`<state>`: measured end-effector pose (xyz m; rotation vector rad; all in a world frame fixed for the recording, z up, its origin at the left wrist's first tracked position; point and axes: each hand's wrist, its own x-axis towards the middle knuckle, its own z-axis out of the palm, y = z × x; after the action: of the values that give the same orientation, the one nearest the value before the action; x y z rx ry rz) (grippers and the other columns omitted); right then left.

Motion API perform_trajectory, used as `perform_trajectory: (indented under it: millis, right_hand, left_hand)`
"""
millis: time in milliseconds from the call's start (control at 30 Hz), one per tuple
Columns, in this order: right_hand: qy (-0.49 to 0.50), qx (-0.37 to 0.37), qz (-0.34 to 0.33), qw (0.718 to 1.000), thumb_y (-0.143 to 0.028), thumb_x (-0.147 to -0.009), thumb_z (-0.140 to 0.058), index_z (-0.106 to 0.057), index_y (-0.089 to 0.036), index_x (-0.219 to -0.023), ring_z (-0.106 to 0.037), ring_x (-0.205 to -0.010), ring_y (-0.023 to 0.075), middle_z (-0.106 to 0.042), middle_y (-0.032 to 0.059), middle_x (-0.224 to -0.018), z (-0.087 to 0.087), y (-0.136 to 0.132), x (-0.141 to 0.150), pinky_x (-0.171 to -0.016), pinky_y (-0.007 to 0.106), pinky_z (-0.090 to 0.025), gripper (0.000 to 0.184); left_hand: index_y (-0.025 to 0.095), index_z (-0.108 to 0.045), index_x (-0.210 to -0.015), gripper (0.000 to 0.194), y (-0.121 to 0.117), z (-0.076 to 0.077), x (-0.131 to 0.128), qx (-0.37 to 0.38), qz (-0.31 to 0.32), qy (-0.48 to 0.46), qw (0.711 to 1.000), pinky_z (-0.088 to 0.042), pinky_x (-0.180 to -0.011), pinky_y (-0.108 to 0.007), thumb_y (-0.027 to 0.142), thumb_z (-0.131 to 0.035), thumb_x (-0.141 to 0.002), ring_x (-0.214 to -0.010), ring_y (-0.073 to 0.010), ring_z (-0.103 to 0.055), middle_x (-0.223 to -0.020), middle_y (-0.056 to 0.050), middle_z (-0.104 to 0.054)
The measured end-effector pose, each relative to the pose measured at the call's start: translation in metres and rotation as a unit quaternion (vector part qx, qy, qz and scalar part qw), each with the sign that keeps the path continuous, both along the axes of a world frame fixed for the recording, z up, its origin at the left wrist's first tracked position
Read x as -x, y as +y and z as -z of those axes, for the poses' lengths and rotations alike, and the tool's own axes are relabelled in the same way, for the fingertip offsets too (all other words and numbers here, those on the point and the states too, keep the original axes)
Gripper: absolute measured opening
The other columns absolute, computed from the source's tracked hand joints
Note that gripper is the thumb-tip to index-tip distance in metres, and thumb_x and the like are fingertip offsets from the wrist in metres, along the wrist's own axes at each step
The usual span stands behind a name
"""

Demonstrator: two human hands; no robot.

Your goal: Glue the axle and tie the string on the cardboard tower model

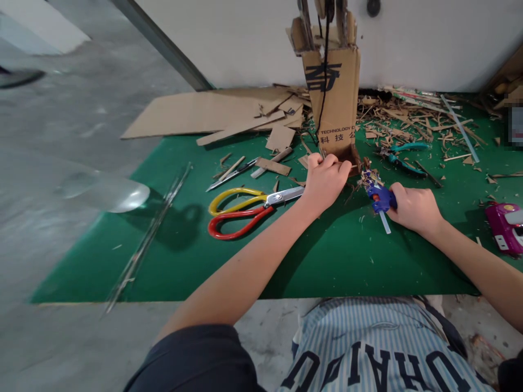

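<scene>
- Blue glue gun [381, 198]: gripped in right hand [414, 209], beside cardboard structure [337, 106].
- Left hand [327, 178]: curled at structure's base; cannot tell what it grips.

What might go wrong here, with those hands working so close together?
If the blue glue gun in the right hand is hot, the left hand, near its front end, might get burned. Loose scraps around that end could get caught in glue. The scissors point toward the left hand and might nick it.
</scene>
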<state>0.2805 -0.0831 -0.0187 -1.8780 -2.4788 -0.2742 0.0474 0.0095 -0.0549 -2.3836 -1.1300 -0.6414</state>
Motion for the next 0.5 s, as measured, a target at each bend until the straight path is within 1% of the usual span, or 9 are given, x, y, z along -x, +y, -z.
perform_trajectory:
  millis: [233,333,500]
  right_hand:
    - [0.003,-0.007,0.002,1.0,-0.04,-0.089,-0.05,-0.07,-0.011,-0.099,-0.055,-0.054,0.0197,-0.07,0.0113,-0.068,0.0025,-0.0003,-0.0007,-0.054,0.032,-0.015,0.037]
    - [0.001,-0.008,0.002,1.0,-0.041,-0.089,-0.049,-0.069,-0.011,-0.097,-0.055,-0.053,0.0198,-0.069,0.0111,-0.067,0.0028,-0.0005,-0.0006,-0.054,0.032,-0.014,0.037]
    - [0.004,-0.022,-0.001,1.0,-0.042,-0.09,-0.05,-0.068,-0.012,-0.095,-0.055,-0.052,0.0197,-0.069,0.0107,-0.065,0.003,-0.0007,-0.0005,-0.053,0.032,-0.014,0.035]
  left_hand:
    - [0.021,-0.069,-0.091,0.026,-0.0019,-0.0028,-0.0007,0.048,-0.001,-0.022,0.999,-0.037,-0.084,-0.046,0.009,-0.048,-0.102,-0.095,-0.0284,-0.061,-0.077,-0.011,-0.073]
    - [0.021,-0.069,-0.091,0.026,-0.0019,-0.0027,-0.0014,0.052,-0.006,-0.025,0.998,-0.036,-0.084,-0.047,0.011,-0.049,-0.103,-0.097,-0.0288,-0.061,-0.076,-0.011,-0.073]
    - [0.019,-0.071,-0.091,0.027,-0.0028,-0.0041,-0.0016,0.045,-0.014,0.001,0.999,-0.036,-0.084,-0.047,0.012,-0.048,-0.104,-0.096,-0.0289,-0.062,-0.078,-0.012,-0.073]
